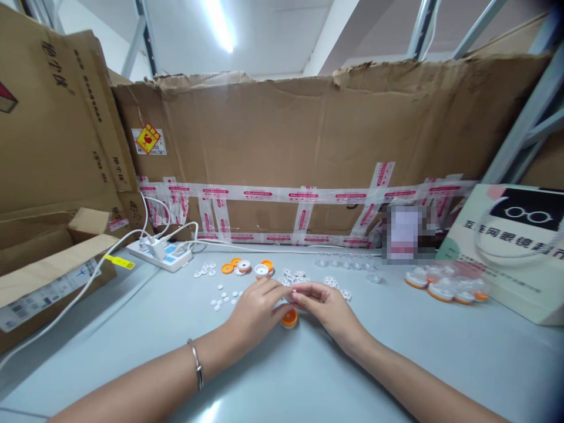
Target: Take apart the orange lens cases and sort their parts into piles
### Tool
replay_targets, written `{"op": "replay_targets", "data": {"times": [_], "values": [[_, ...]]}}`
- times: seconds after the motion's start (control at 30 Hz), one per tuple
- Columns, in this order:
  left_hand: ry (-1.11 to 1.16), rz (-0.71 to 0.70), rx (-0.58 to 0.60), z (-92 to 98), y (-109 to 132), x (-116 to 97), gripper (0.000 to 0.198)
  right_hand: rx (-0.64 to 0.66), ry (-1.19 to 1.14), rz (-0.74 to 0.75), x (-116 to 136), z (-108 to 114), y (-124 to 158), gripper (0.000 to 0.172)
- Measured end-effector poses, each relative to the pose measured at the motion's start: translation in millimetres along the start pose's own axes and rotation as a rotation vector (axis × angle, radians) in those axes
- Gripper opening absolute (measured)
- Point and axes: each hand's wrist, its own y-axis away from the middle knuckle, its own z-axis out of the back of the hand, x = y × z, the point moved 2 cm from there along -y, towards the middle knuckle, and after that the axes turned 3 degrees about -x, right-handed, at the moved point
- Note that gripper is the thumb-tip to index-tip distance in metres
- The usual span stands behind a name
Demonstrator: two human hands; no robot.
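Observation:
My left hand (261,306) and my right hand (325,306) meet fingertip to fingertip just above the table. Between my right thumb and index finger a small white piece (294,291) shows. The left fingers are closed in a pinch beside it; what they hold is hidden. Right below the fingertips stands a round orange cup with a white base (289,318), its open side up. Behind the hands lie white dotted discs (331,282), partly covered by my fingers. Orange rings (227,268) and white round caps (244,266) are grouped behind my left hand.
Small white discs (217,305) and clear little caps (205,270) lie at left. Clear domes (348,264) line the back. Orange-and-clear assembled pieces (445,285) sit at right before a paper bag (506,252). A power strip (161,252), cables and cardboard boxes (264,129) border the table.

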Motion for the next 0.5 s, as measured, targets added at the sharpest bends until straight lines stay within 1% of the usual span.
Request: {"op": "replay_targets", "data": {"times": [0.13,0.23,0.33,0.4,0.5], "values": [[-0.107,-0.047,0.018,-1.0,1.1,-1.6,0.017,0.032,-0.019,-0.024,-0.5,-1.1,-0.3,0.037],[-0.154,-0.086,0.061,-1.8,1.8,-2.1,0.019,0.056,0.02,-0.039,-1.3,-0.7,-0.7,0.035],[-0.189,-0.138,0.069,-2.0,2.4,-3.1,0.02,0.065,0.071,-0.061,-3.0,-0.3,-0.5,0.037],[-0.206,-0.162,0.067,-2.1,2.9,-4.0,0.02,0.061,0.107,-0.041,-4.0,0.0,-0.3,0.039],[-0.19,-0.15,0.078,-1.9,3.3,-4.9,0.019,0.059,0.151,0.032,-4.6,0.6,0.4,0.041]]}}
